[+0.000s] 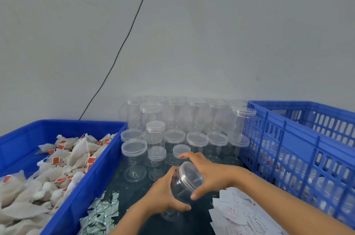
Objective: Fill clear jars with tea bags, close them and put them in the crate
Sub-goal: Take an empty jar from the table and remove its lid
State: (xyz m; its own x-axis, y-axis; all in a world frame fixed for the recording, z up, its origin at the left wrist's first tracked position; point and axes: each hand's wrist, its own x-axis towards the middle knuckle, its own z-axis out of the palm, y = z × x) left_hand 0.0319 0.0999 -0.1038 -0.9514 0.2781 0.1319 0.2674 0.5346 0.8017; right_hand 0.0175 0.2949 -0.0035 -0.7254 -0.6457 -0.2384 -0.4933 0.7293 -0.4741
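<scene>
I hold an empty clear jar [179, 189] tilted over the dark table [132, 188], its mouth pointing up and right. My left hand [163, 196] grips the jar's body from the left. My right hand [206, 172] curls round the clear lid [192, 174] that sits on the jar's mouth. Tea bags [51, 173] with red tags fill the blue bin [80, 190] at left. The blue slatted crate [299, 150] stands at right, with filled jars dimly visible through its slats.
Several empty lidded jars [176, 123] stand in rows at the back against the wall. Green-white sachets [101, 213] lie at the front by the bin. White paper slips [240, 213] lie scattered at the front right. A black cable [123, 46] runs down the wall.
</scene>
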